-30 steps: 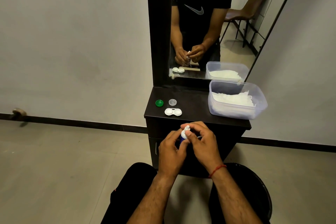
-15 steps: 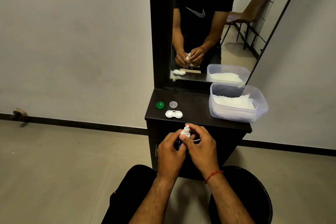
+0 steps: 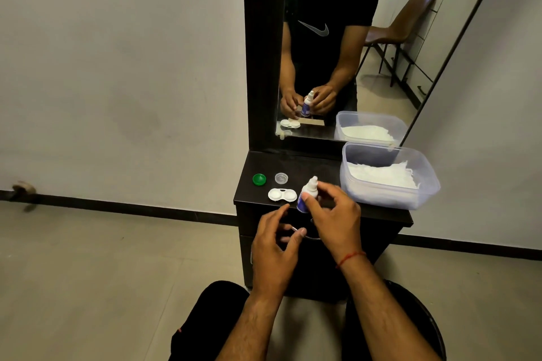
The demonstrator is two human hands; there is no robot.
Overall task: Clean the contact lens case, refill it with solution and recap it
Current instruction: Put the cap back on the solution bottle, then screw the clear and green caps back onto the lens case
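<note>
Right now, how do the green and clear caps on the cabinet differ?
The round green plastic cap is opaque; the round clear plastic cap is see-through. The green one lies further left, the clear one directly behind the open white lens case. Both lie loose on the dark cabinet top, off the case.

A mirror (image 3: 337,38) stands behind the dark cabinet (image 3: 319,165).

Home dressing corner, narrow dark dressing table (image 3: 319,165) with tall mirror (image 3: 337,47) set against plain pale wall (image 3: 117,67), tiled floor (image 3: 88,272), black skirting (image 3: 132,209), brown chair (image 3: 407,20) and cupboard doors (image 3: 422,6) in reflection.
</note>
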